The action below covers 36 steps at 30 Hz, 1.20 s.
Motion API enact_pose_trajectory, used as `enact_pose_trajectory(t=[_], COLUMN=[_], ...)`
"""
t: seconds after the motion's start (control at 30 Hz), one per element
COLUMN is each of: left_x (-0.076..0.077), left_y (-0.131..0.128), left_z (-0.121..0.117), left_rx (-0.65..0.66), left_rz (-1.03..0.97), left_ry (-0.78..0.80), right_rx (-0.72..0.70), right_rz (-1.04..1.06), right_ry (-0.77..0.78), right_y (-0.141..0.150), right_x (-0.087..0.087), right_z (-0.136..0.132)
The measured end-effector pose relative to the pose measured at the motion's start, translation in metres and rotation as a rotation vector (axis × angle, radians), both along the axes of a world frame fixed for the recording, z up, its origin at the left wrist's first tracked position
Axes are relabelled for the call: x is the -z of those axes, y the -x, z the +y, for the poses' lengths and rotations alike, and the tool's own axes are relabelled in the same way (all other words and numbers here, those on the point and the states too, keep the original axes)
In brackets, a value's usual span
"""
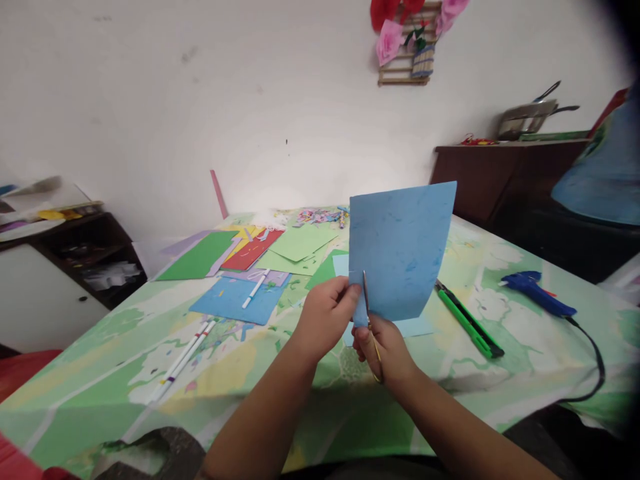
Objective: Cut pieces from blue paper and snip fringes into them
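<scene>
A sheet of blue paper stands upright above the near side of the table. My left hand pinches its lower left edge between thumb and fingers. In my right hand is a pair of scissors with gold-coloured handles, fingers closed round the loops. The blades point up and lie against the paper, close to its left edge, where a narrow strip runs down beside them. Lighter blue paper lies on the table beneath the held sheet.
Right of my hands lie a green utility knife and a blue glue gun with its cord. To the left are white markers, blue foam-like sheet, red paper and green paper. Paper scraps are heaped at the back.
</scene>
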<state>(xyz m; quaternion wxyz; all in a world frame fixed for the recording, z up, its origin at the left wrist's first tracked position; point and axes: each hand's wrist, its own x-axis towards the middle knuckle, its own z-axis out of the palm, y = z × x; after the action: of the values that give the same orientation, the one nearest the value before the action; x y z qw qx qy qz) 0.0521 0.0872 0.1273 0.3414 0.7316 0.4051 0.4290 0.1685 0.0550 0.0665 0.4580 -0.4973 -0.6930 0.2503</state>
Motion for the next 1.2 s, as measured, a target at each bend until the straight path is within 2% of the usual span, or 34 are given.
enact_pose_trajectory(t=[0.17,0.37,0.53,0.63,0.77,0.93,1.03,1.1,1.2], left_x=[-0.002,0.003,0.01,0.016,0.025,0.029,0.031,0.033,0.038], left_y=[0.0,-0.002,-0.019,-0.03,-0.035,-0.031,-0.025,-0.021,-0.015], left_z=[0.001,0.005,0.019,0.033,0.048,0.055,0.056,0.058,0.06], left_rx=[0.014,0.014,0.062,0.099,0.053,0.001,0.045,0.072,0.076], left_rz=[-0.05,-0.061,-0.107,-0.174,-0.34,-0.539,-0.578,-0.577,-0.575], left_ry=[0.048,0.083,0.094,0.107,0.193,0.473,0.513,0.512,0.528], right_rx=[0.016,0.037,0.106,0.16,0.287,0.451,0.418,0.394,0.443], right_rz=[0.0,0.086,0.288,0.304,0.02,-0.509,-0.852,-0.894,-0.915], right_ry=[0.029,0.157,0.35,0.36,0.196,0.185,0.125,0.152,0.184], right_y=[0.0,0.001,-0.001,-0.011,-0.034,-0.062,-0.077,-0.089,-0.107], right_x=[-0.001,0.005,0.01,0.011,0.006,0.001,0.006,0.011,0.012], right_z=[0.002,0.004,0.005,0.009,0.014,0.033,0.051,0.061,0.071])
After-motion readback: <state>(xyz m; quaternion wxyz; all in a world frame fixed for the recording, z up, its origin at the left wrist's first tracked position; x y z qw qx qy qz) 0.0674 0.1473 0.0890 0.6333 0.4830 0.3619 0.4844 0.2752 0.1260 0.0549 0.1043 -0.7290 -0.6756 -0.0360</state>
